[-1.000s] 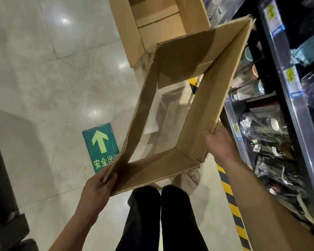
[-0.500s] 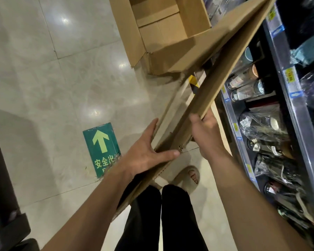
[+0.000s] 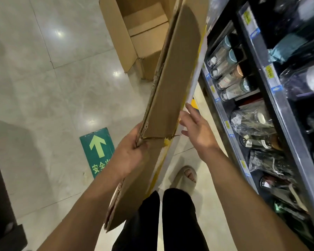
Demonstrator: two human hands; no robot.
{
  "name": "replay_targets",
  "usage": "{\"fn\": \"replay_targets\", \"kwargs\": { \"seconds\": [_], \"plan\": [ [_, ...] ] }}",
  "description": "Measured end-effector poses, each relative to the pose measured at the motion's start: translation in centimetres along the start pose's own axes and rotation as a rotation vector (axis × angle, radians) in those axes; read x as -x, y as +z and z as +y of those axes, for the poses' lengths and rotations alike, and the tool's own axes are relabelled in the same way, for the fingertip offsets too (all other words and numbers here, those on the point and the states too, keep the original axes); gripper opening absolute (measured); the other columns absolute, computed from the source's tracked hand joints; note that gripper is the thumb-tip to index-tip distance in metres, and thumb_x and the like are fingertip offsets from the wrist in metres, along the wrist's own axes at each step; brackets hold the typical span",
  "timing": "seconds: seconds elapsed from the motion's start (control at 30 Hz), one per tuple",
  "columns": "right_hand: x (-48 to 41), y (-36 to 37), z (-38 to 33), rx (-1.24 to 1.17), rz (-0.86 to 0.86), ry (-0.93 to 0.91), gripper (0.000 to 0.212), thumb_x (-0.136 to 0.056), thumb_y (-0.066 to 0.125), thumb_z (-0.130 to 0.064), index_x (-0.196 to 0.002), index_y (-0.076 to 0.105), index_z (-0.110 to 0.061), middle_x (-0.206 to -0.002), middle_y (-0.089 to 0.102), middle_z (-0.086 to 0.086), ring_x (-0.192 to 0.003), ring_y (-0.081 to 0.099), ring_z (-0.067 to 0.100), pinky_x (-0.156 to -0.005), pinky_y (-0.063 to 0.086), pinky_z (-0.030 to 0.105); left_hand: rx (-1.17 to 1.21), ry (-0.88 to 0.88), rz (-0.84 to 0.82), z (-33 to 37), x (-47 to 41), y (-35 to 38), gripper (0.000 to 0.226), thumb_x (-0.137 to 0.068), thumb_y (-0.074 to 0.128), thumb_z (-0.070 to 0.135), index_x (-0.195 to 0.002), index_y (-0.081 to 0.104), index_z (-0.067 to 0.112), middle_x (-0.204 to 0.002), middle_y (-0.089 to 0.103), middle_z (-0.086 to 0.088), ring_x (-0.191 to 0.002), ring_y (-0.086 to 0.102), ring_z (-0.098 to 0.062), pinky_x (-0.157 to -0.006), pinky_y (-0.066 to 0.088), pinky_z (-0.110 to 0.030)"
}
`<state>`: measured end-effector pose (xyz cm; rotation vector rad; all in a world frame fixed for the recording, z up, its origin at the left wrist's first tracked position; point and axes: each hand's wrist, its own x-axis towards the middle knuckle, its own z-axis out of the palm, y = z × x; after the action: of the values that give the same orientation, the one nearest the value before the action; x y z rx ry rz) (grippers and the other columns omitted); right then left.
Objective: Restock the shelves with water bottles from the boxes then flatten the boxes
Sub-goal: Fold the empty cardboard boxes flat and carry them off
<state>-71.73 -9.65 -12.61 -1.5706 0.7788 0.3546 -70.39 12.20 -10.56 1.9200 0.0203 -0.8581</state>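
item: flattened brown corrugated cardboard box (image 3: 170, 84), white and yellow on its outer face. held in the air, tilted, its long axis running from above the person's black trousers (image 3: 178, 214) up toward the far edge of the floor. panels pressed together, with a tear near the lower fold.
left hand (image 3: 132, 153): fingers curled round the box's left edge, gripping it.
right hand (image 3: 198, 131): open, fingers straight, at the box's right edge; contact could not be told.
second brown cardboard box (image 3: 134, 37): open, standing on the pale glossy tiled floor (image 3: 43, 73) at its far edge, behind the held one.
dark metal shelving unit (image 3: 294, 138): along the floor's right edge, with clear glass bottles (image 3: 227, 73) in a row at the shelf's front edge.
green floor sign with a pale arrow (image 3: 98, 151): flat on the floor, left of the left hand.
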Motion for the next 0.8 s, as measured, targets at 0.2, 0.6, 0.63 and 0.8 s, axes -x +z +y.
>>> {"fn": "replay_targets", "kwargs": {
  "seconds": [0.2, 0.6, 0.63, 0.8],
  "plan": [
    [0.9, -6.3, 4.7, -0.103, 0.180, 0.219, 0.109, -0.065, 0.068, -0.084, -0.157, 0.039, -0.034, -0.153, 0.053, -0.005, -0.138, 0.053, 0.017, -0.118, 0.040, 0.049, 0.291, 0.004, -0.089, -0.3, 3.5, -3.5, 0.036, -0.098, 0.069, 0.024, -0.127, 0.064, 0.044, -0.115, 0.075, -0.002, -0.108, 0.072, -0.020, -0.084, 0.058, -0.031],
    [4.4, -14.3, 5.9, -0.334, -0.101, 0.130, 0.087, -0.078, 0.043, -0.086, -0.151, 0.048, -0.040, -0.146, 0.061, -0.003, -0.129, 0.061, 0.023, -0.109, 0.046, 0.052, 0.587, 0.155, -0.101, -0.4, 13.0, -5.1, 0.032, -0.088, 0.061, 0.002, -0.113, 0.078, 0.013, -0.116, 0.077, -0.013, -0.103, 0.076, -0.026, -0.082, 0.063, -0.039],
    [4.9, -14.7, 5.6, -0.384, -0.157, 0.105, 0.087, -0.079, 0.040, -0.085, -0.151, 0.048, -0.038, -0.144, 0.063, -0.002, -0.128, 0.063, 0.022, -0.109, 0.047, 0.051, 0.597, 0.159, -0.107, -0.3, 13.9, -4.8, 0.030, -0.089, 0.060, 0.002, -0.108, 0.081, 0.014, -0.112, 0.078, -0.011, -0.101, 0.077, -0.024, -0.082, 0.063, -0.039],
    [8.1, -16.4, 4.2, -0.471, -0.199, -0.062, 0.080, -0.082, 0.064, -0.074, -0.144, 0.058, -0.024, -0.141, 0.065, 0.005, -0.130, 0.062, 0.022, -0.101, 0.054, 0.044, 0.660, 0.140, -0.144, -1.2, 15.8, -3.3, 0.027, -0.093, 0.060, -0.001, -0.095, 0.083, 0.013, -0.098, 0.080, -0.008, -0.089, 0.079, -0.021, -0.078, 0.064, -0.037]
  ]
}}
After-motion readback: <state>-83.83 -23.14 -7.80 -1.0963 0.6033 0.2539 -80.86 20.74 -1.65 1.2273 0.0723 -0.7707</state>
